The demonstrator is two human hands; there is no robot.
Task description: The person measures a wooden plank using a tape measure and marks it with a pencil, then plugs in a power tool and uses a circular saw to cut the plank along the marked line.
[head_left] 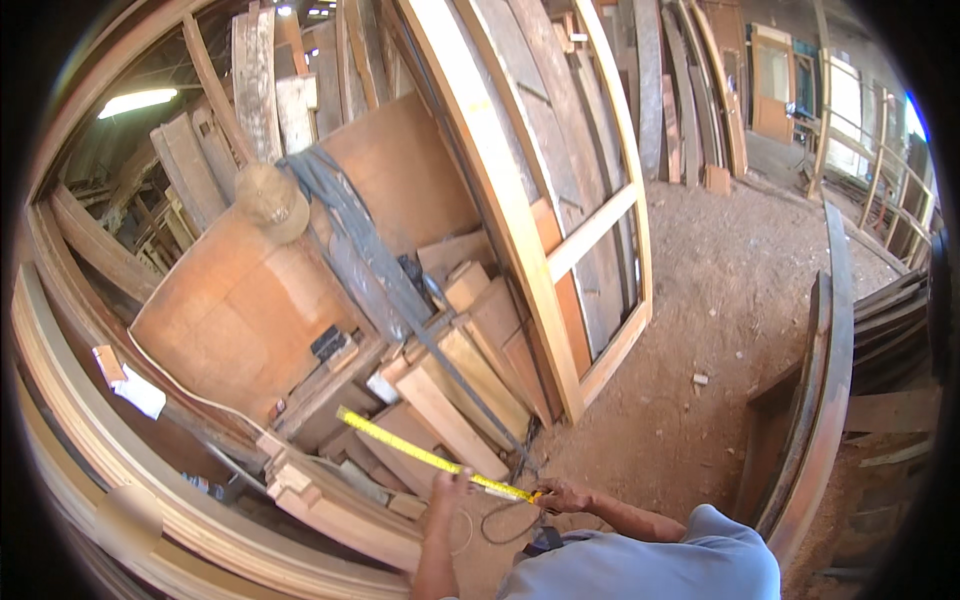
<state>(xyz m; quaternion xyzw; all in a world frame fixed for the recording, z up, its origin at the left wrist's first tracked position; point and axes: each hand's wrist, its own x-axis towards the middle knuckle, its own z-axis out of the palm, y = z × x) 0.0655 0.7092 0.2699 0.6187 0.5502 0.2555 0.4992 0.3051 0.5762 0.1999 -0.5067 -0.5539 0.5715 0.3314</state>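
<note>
Left hand (450, 487) raised, pinching yellow tape measure (420, 452), right hand (560, 495) gripping its near end, both arms bent inward.

Hands, left (452, 487), right (560, 494), yellow tape measure (425, 453), stacked wood offcuts (450, 400)

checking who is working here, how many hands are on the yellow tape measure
2. The left hand presses the yellow tape measure partway along its blade, over the wood offcuts; the right hand grips its near end. No other person's hands show.
</note>
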